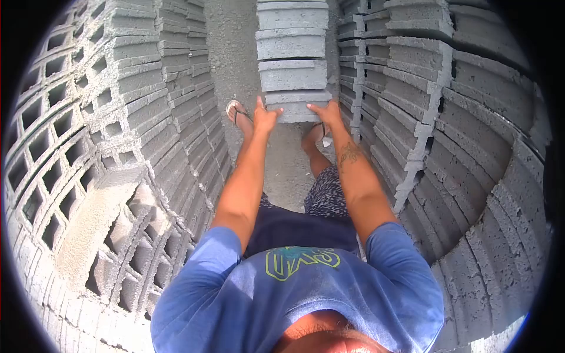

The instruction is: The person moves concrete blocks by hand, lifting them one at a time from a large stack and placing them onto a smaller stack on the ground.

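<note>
Both arms reach forward to a grey concrete block [294,109] at the near end of a row of similar blocks [292,44]. My left hand [268,116] grips the block's left end, with the thumb on its near face. On the right end, my right hand [325,112] holds it the same way. The other fingers are mostly hidden behind the block's ends. A narrow dark gap shows between this block and the one beyond it.
Tall stacks of grey blocks rise close on the left [135,76] and on the right [412,76]. Hollow block ends show at the far left. Gravelly ground [282,162] lies between the stacks, under my sandalled feet.
</note>
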{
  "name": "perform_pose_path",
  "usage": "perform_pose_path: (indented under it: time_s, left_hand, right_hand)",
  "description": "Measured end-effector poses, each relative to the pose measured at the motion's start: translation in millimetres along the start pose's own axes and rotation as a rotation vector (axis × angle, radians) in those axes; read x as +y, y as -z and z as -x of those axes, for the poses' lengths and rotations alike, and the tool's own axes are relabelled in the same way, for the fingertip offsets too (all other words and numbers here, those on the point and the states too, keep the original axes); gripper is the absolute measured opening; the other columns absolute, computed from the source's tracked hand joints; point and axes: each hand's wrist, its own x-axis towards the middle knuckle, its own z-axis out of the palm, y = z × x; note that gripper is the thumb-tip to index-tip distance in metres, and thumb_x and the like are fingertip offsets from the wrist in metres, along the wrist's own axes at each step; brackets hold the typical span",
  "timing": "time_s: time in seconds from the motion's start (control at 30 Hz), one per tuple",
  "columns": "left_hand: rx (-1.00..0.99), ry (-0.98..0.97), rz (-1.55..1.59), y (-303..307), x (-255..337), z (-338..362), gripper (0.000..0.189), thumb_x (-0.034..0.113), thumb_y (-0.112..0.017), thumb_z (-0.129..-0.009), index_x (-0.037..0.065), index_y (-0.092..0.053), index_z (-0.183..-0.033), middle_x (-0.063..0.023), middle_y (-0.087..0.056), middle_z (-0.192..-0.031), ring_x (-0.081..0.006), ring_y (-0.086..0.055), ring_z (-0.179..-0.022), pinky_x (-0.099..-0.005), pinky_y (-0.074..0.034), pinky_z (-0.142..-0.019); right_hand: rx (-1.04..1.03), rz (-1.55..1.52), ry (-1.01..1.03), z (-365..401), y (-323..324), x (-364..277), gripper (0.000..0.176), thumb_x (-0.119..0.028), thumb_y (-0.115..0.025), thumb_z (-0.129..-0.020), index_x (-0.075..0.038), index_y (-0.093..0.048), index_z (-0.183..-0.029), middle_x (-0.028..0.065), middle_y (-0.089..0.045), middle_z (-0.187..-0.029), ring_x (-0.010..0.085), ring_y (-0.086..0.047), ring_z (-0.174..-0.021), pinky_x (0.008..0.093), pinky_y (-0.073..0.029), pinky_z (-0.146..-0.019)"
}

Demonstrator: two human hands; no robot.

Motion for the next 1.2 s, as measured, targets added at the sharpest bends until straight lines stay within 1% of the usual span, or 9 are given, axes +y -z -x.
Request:
perform_pose_path:
  time_s: [0.33, 0.43, 0.57, 0.7, 0.83, 0.87, 0.97, 1.13, 1.2]
  left_hand:
    - [0.051, -0.247, -0.540, 64.0, 30.6, 101.7, 0.070, 0.016, -0.074, -0.076, 0.001, -0.043, -0.137, -0.0262, -0.057, -0.123, -0.0336, -0.055, -0.118, -0.0398, -0.044, -0.098]
    - [-0.145, -0.172, -0.318, 112.6, 69.9, 189.9, 0.056, 0.016, -0.071, -0.082, 0.002, -0.051, -0.132, -0.0212, -0.062, -0.116, -0.0281, -0.061, -0.109, -0.0367, -0.049, -0.091]
    - [-0.276, -0.178, -0.171, 191.0, 191.1, 330.8, 0.047, 0.008, -0.066, -0.087, 0.004, -0.053, -0.131, -0.0121, -0.064, -0.109, -0.0160, -0.061, -0.099, -0.0302, -0.049, -0.088]
    - [0.337, -0.623, -0.158, 308.2, 268.2, 437.1, 0.044, 0.004, -0.063, -0.089, 0.000, -0.052, -0.131, -0.0099, -0.064, -0.110, -0.0142, -0.059, -0.103, -0.0281, -0.046, -0.090]
    - [0.855, -0.650, -0.099, 448.0, 280.3, 481.6, 0.038, 0.007, -0.064, -0.089, 0.000, -0.057, -0.126, -0.0108, -0.063, -0.112, -0.0144, -0.057, -0.104, -0.0271, -0.044, -0.091]
    - [0.861, -0.649, -0.095, 466.8, 278.8, 490.3, 0.038, 0.007, -0.064, -0.089, 0.000, -0.057, -0.126, -0.0108, -0.063, -0.112, -0.0144, -0.057, -0.104, -0.0271, -0.044, -0.091]
    - [0.892, -0.705, -0.175, 507.4, 287.0, 504.4, 0.037, 0.009, -0.063, -0.090, 0.000, -0.057, -0.126, -0.0122, -0.062, -0.115, -0.0156, -0.056, -0.106, -0.0283, -0.043, -0.093]
    - [0.804, -0.599, -0.328, 540.4, 280.2, 486.6, 0.047, 0.020, -0.066, -0.090, -0.001, -0.053, -0.130, -0.0183, -0.059, -0.120, -0.0198, -0.057, -0.109, -0.0306, -0.044, -0.094]
    - [0.793, -0.540, -0.301, 553.8, 271.8, 463.5, 0.051, 0.023, -0.067, -0.089, -0.001, -0.051, -0.132, -0.0192, -0.059, -0.120, -0.0207, -0.056, -0.110, -0.0312, -0.044, -0.093]
  right_hand:
    - [0.192, 0.205, 0.016, 34.1, -3.3, -9.0, 0.097, -0.046, -0.081, -0.066, 0.007, -0.039, -0.136, 0.0297, -0.055, -0.125, 0.0398, -0.054, -0.117, 0.0418, -0.044, -0.099]
    - [0.281, 0.228, 0.199, 82.4, 3.4, -38.6, 0.085, -0.044, -0.079, -0.071, 0.005, -0.047, -0.132, 0.0252, -0.057, -0.126, 0.0385, -0.055, -0.116, 0.0419, -0.043, -0.099]
    - [-0.120, -0.033, 0.402, 186.6, 1.1, -130.4, 0.059, -0.042, -0.075, -0.077, 0.003, -0.062, -0.114, 0.0178, -0.067, -0.105, 0.0279, -0.064, -0.098, 0.0354, -0.048, -0.089]
    - [-0.713, -0.338, 0.463, 335.1, -41.6, -251.5, 0.038, -0.032, -0.069, -0.088, 0.001, -0.067, -0.106, 0.0101, -0.070, -0.094, 0.0132, -0.063, -0.089, 0.0286, -0.050, -0.080]
    - [-0.913, -0.238, 0.759, 457.2, -84.2, -355.8, 0.048, -0.041, -0.066, -0.088, -0.002, -0.064, -0.116, 0.0076, -0.068, -0.096, 0.0121, -0.060, -0.086, 0.0296, -0.048, -0.081]
    - [-0.913, -0.300, 0.787, 478.5, -96.1, -370.4, 0.058, -0.049, -0.066, -0.085, 0.003, -0.064, -0.109, 0.0099, -0.067, -0.087, 0.0114, -0.057, -0.073, 0.0299, -0.047, -0.078]
    - [-0.751, -0.309, 0.789, 503.8, -151.2, -391.3, 0.067, -0.050, -0.068, -0.082, 0.010, -0.061, -0.109, 0.0166, -0.068, -0.084, 0.0149, -0.065, -0.080, 0.0331, -0.049, -0.080]
    - [-0.843, -0.654, 0.521, 513.7, -168.7, -401.0, 0.041, -0.031, -0.081, -0.075, 0.004, -0.064, -0.090, -0.0021, -0.057, -0.067, 0.0069, -0.045, -0.055, 0.0257, -0.037, -0.048]
    - [-0.840, -0.643, 0.506, 503.3, -167.2, -387.6, 0.040, -0.030, -0.080, -0.076, 0.004, -0.064, -0.091, -0.0031, -0.055, -0.067, 0.0064, -0.043, -0.055, 0.0253, -0.036, -0.048]
